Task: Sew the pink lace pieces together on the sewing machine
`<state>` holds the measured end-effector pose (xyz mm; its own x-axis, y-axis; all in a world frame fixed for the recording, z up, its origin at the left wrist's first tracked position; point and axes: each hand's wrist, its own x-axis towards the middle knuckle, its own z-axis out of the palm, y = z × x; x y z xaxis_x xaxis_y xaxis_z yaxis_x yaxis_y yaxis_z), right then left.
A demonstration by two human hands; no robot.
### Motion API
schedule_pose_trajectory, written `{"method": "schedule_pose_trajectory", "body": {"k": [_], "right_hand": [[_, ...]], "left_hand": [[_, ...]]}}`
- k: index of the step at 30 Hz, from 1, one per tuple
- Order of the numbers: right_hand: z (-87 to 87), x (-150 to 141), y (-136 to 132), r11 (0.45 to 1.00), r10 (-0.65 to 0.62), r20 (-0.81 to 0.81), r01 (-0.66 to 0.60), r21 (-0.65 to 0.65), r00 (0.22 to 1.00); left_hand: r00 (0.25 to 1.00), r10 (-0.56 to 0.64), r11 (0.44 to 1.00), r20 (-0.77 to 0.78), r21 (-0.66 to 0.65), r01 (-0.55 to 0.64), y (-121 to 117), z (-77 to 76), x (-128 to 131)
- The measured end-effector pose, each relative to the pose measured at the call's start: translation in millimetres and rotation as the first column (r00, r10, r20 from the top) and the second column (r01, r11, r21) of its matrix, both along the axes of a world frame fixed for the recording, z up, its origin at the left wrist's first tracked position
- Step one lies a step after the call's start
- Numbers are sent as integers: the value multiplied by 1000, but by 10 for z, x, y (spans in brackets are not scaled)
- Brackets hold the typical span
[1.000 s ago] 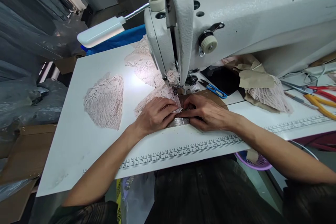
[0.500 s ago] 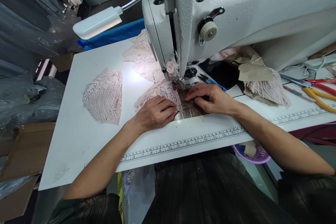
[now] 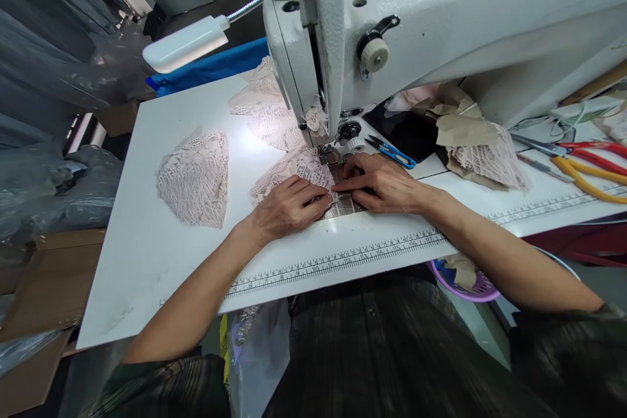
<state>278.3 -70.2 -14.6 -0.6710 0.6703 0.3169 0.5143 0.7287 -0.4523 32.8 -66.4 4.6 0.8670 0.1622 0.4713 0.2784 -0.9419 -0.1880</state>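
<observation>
A pale pink lace piece (image 3: 289, 170) lies under the needle area of the white sewing machine (image 3: 289, 59). My left hand (image 3: 289, 208) presses on its near edge, fingers bent and thumb close against them at the lace's corner. My right hand (image 3: 385, 186) is just right of the needle. Its index finger reaches left and touches the lace edge near my left thumb; the thumb stays apart below it, with no object visible in the hand. Both hands are over the metal bed plate (image 3: 337, 209). The needle tip is too small to make out.
Another lace piece (image 3: 194, 177) lies to the left, and more lace (image 3: 259, 91) behind the needle. Blue thread snips (image 3: 394, 153), lace with brown paper (image 3: 465, 130) and yellow-and-red-handled scissors (image 3: 582, 170) are on the right. A lamp (image 3: 186, 46) hangs over the table; a ruler strip (image 3: 343, 264) runs along the front.
My right hand has moved left, and its index finger has come to the lace edge beside my left hand. The view has shifted slightly. The left hand stays on the lace.
</observation>
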Motion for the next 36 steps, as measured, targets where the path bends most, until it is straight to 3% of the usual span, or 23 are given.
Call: {"method": "schedule_pose_trajectory", "body": {"k": [7, 13, 24, 36], "right_hand": [[29, 10, -13, 998, 7, -93, -13, -68, 996], [63, -50, -91, 1000, 13, 60, -14, 15, 998], [110, -65, -108, 998, 25, 88, -30, 49, 996], [112, -59, -97, 998, 22, 111, -28, 55, 994]], "left_hand": [[993, 43, 981, 107, -191, -22, -9, -67, -17], [936, 179, 952, 302, -292, -88, -4, -117, -49], [993, 99, 969, 65, -232, -82, 71, -97, -59], [998, 47, 978, 51, -207, -36, 102, -113, -75]]}}
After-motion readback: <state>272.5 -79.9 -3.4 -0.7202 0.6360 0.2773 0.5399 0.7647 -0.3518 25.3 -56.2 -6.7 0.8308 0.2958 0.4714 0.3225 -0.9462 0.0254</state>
